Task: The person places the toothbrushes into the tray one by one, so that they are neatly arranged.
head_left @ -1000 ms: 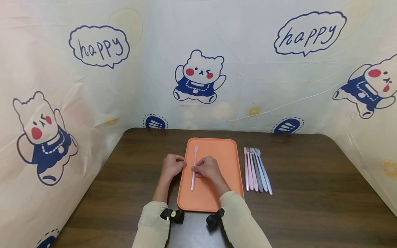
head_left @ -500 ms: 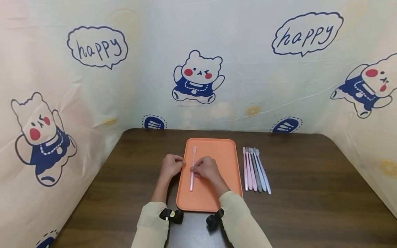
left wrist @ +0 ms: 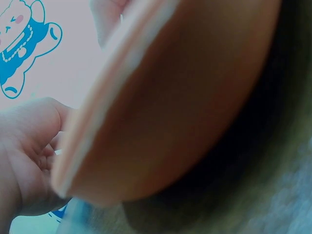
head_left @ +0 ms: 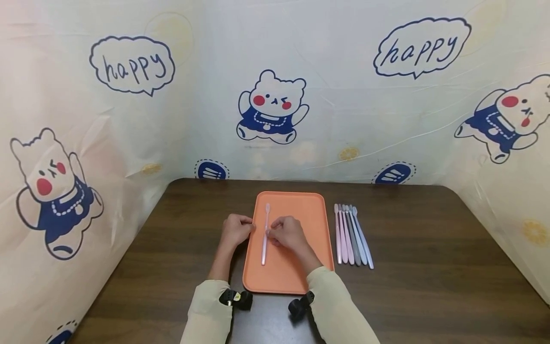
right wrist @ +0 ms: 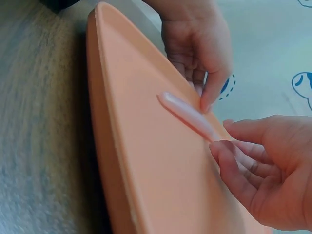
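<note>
Toothbrush (head_left: 264,248) loosed on tray (head_left: 301,210)

It lies lengthwise near the tray's left edge. My right hand (head_left: 289,234), pinching its handle a second ago, now has thumb and forefinger parted, so I judge it placed. My left hand (head_left: 235,230) pinches that edge; six brushes (head_left: 353,239) lie rightward

Screened-off workspace, bear-print sheeting (head_left: 335,105) on three sides, wood-grain table (head_left: 408,248)

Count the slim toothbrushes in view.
7: one pink toothbrush on the orange rectangular tray; three pink, one grey and two light-blue ones side by side on the brown wood-grain table, right of it.
</note>
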### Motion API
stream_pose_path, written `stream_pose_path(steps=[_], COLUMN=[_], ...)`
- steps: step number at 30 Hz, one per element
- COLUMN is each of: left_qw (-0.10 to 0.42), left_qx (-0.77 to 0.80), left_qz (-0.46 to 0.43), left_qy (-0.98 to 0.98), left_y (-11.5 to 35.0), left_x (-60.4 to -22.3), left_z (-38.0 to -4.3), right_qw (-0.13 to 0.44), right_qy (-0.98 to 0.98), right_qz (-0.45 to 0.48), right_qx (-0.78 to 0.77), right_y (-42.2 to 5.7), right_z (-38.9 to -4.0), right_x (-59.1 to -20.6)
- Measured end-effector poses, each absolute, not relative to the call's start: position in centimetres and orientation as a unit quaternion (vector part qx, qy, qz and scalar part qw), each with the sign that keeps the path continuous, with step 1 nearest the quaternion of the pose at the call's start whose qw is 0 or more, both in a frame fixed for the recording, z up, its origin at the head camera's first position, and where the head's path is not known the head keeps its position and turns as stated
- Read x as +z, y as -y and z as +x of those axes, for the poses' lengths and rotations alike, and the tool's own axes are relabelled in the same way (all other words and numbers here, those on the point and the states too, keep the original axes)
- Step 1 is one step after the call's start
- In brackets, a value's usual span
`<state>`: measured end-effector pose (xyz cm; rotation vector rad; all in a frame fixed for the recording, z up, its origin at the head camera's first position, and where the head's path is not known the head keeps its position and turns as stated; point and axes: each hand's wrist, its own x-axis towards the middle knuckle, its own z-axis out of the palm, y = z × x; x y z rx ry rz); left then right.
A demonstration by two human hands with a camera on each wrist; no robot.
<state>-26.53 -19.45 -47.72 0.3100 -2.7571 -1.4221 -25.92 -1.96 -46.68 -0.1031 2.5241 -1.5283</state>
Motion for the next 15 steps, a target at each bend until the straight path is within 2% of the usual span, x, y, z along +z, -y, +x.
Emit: stream_pose_path(steps=[15], left_qw=[0.01], left_qx=[-0.458], left_qz=[0.104], left_qy=[0.883], left_y=[19.4], left_x=[-47.6], left_z=[-26.3], right_qw=[0.015], right_qy=[-0.851], right_qz=[-0.099], right_qx=[-0.516], right_y=[-0.7], right_z=[-25.7], right_x=[-45.1])
